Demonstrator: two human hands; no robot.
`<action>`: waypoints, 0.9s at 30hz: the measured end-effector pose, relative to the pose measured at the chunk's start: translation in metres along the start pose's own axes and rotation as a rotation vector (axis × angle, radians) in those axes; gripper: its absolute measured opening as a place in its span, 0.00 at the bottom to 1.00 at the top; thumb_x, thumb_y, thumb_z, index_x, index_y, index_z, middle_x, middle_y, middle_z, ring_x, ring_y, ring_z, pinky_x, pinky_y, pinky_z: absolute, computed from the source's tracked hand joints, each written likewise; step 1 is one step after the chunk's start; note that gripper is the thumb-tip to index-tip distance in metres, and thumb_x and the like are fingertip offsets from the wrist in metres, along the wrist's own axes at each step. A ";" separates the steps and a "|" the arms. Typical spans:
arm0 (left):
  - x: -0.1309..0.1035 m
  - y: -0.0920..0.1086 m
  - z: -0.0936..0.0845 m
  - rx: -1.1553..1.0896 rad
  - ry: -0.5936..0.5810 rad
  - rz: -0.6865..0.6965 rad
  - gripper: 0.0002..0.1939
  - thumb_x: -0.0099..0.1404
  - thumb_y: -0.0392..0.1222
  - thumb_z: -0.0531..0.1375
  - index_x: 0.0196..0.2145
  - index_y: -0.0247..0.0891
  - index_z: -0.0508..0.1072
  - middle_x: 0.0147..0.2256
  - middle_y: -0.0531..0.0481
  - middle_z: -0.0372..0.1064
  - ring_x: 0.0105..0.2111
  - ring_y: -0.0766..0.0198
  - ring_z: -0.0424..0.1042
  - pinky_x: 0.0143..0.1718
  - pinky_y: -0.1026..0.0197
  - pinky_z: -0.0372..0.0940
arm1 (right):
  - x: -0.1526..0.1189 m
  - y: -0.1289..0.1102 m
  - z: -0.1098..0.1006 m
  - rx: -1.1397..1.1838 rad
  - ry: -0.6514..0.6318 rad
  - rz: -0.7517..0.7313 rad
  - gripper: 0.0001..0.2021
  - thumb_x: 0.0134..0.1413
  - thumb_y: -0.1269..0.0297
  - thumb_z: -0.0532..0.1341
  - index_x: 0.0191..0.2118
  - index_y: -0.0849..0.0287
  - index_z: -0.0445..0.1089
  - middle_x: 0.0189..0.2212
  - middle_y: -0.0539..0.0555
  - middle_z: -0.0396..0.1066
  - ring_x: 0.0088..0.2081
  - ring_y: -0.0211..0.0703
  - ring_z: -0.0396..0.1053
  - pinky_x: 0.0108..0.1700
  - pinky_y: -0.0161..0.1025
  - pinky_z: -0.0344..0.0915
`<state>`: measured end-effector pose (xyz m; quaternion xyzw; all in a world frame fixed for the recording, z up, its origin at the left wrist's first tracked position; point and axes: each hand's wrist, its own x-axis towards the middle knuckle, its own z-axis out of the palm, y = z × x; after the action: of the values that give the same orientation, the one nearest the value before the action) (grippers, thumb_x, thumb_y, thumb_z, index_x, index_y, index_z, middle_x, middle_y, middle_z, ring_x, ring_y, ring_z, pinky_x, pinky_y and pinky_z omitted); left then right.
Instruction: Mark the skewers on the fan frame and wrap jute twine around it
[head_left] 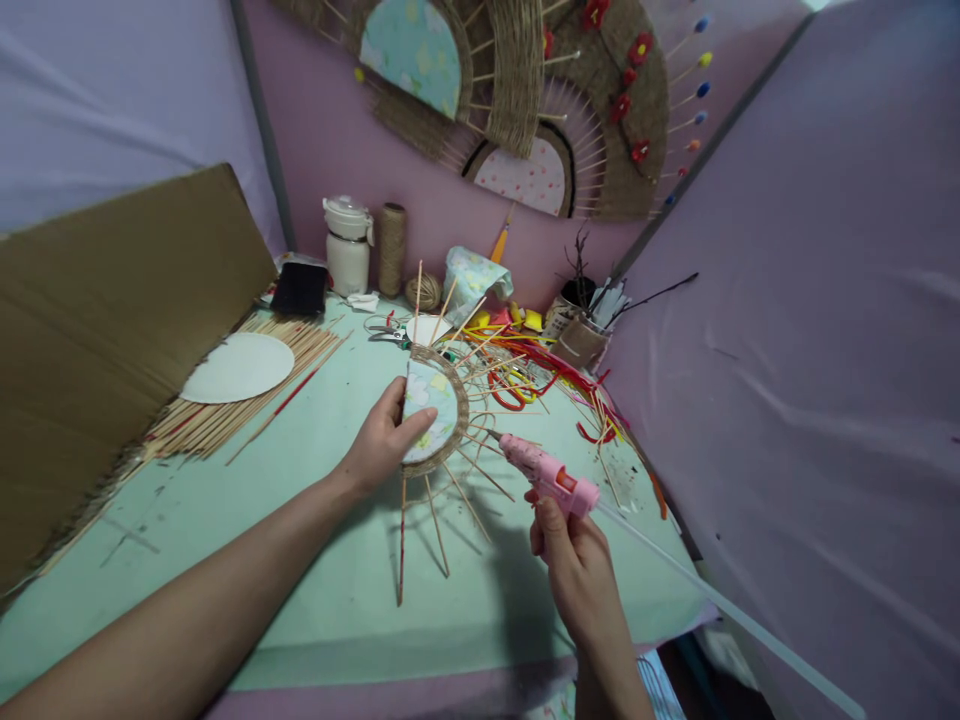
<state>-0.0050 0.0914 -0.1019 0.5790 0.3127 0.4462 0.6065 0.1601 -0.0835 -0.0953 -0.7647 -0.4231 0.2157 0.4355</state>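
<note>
My left hand [386,435] grips a half-round craft piece [442,405] by its straight side, thumb across the front. Pale floral cloth covers its middle, twine edges the curve, and thin wooden sticks fan out from it. In my right hand [577,560] is a pink hot glue gun [544,470], fingers wrapped round its handle. Its nozzle points left, close to the sticks at the right of the piece; whether it touches one I cannot tell. A long glue stick [735,605] trails from the gun's back toward the lower right.
Left, a cardboard sheet [120,350] leans over many sticks and a white oval [240,368]. At the back stand a white jar [348,250], a twine spool [392,250] and a twine ball [424,291]. Pruning shears [394,337], red scissors [508,392] and pipe cleaners clutter the right.
</note>
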 end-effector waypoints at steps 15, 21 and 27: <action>-0.001 -0.002 -0.001 -0.012 -0.019 0.001 0.16 0.58 0.48 0.62 0.39 0.38 0.64 0.32 0.54 0.67 0.32 0.64 0.66 0.33 0.63 0.63 | 0.000 0.000 0.002 -0.004 0.030 -0.012 0.26 0.57 0.40 0.51 0.22 0.57 0.65 0.16 0.49 0.62 0.21 0.39 0.61 0.25 0.37 0.57; -0.001 -0.003 -0.002 -0.008 -0.022 0.008 0.16 0.58 0.48 0.62 0.40 0.39 0.65 0.32 0.54 0.66 0.31 0.64 0.66 0.33 0.63 0.63 | 0.000 -0.002 0.002 -0.003 0.032 -0.016 0.26 0.57 0.40 0.51 0.22 0.57 0.66 0.16 0.49 0.62 0.20 0.40 0.60 0.24 0.37 0.57; -0.001 -0.004 -0.001 -0.037 -0.012 -0.011 0.17 0.57 0.48 0.63 0.40 0.39 0.65 0.34 0.52 0.69 0.34 0.62 0.68 0.35 0.62 0.63 | -0.001 -0.003 0.003 -0.007 0.029 -0.017 0.26 0.57 0.40 0.50 0.22 0.57 0.66 0.16 0.49 0.61 0.21 0.40 0.60 0.25 0.37 0.57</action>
<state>-0.0058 0.0913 -0.1061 0.5686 0.3039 0.4452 0.6214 0.1568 -0.0820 -0.0946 -0.7656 -0.4240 0.1993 0.4410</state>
